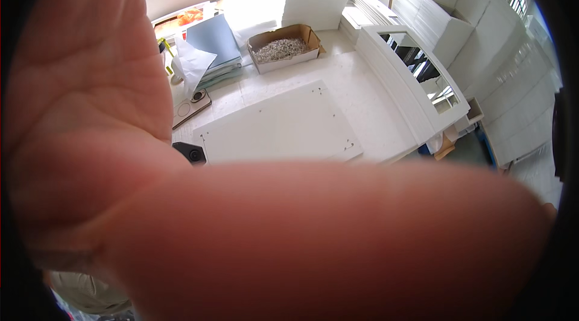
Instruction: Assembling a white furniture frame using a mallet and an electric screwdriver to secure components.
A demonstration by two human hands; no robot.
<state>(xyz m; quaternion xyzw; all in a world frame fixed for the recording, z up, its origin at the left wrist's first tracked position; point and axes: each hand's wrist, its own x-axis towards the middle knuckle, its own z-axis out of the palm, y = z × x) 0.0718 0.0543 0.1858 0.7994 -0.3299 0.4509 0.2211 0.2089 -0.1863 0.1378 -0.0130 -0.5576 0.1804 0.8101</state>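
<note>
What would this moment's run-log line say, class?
right hand: open palm, close to camera | white panel: lying flat | cardboard box: behind panel

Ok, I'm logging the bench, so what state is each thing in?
right hand, open, palm toward the camera, holding nothing.
cardboard box, open, holding small metal parts.
white panel, lying flat on the table.
white frame, lying on stacked white boards.

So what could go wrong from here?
1. The open right hand and its forearm cover most of the view, so whatever lies beneath is unseen; a blind reach might knock the white panel.
2. The open cardboard box of small metal parts could spill if bumped.
</note>
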